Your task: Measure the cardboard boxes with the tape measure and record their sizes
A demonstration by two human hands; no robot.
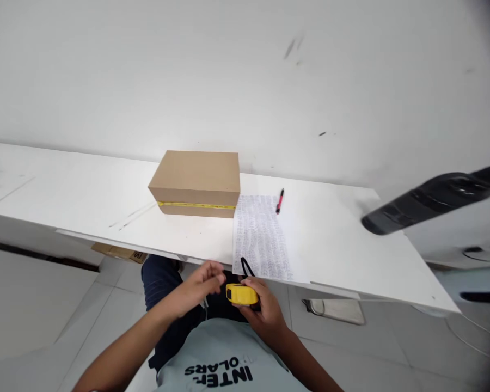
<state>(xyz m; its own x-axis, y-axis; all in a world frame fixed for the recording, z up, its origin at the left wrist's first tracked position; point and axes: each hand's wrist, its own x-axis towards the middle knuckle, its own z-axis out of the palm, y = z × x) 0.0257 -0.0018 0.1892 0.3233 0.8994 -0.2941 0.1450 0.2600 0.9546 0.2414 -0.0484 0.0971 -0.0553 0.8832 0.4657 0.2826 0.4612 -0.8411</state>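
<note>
Over my lap, just off the table's front edge, my right hand (pixel 261 305) grips a yellow tape measure (pixel 242 294) with a black wrist strap (pixel 247 267). My left hand (pixel 204 284) hovers close to the left of the tape measure, fingers loosely bent and apart from it, with nothing visible in them. A closed brown cardboard box (pixel 198 171) sits on the table beyond my hands. Across its front face runs a yellow measuring strip (pixel 196 205). To the right of the box lies a sheet of paper covered in handwriting (pixel 261 234), reaching the front edge.
A red and black pen (pixel 280 201) rests by the paper on the white table (pixel 335 245). Farther right stands a dark bottle (pixel 424 198), tilted in view. The wall is behind the table. Below are a cardboard piece (pixel 118 251) and a pale flat object (pixel 338 310).
</note>
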